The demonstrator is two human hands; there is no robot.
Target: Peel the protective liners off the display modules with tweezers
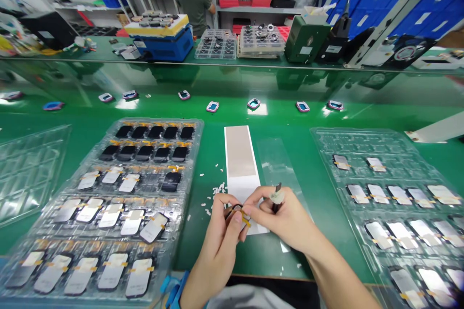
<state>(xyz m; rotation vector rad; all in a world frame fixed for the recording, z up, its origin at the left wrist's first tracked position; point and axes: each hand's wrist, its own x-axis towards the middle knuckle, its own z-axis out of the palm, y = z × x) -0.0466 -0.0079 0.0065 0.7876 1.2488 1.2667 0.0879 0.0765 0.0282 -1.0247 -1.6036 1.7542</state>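
Observation:
My left hand (226, 231) is closed around a small display module (237, 215) with an orange flex strip, held above the bench in front of me. The fingertips of my right hand (277, 215) pinch at the module's upper edge. A dark, thin tool (278, 188) with a whitish lump on it pokes up from that same hand; its lower end is hidden. Under both hands lies a white sheet with a beige strip (239, 152). Small white scraps (219, 188) are scattered left of the sheet.
On the left, a clear tray (197, 154) holds rows of black and silver display modules. Another clear tray (326, 142) with silver modules stands right. Small frames (212, 106) line the green strip behind. A person (194, 2) stands beyond the shelf.

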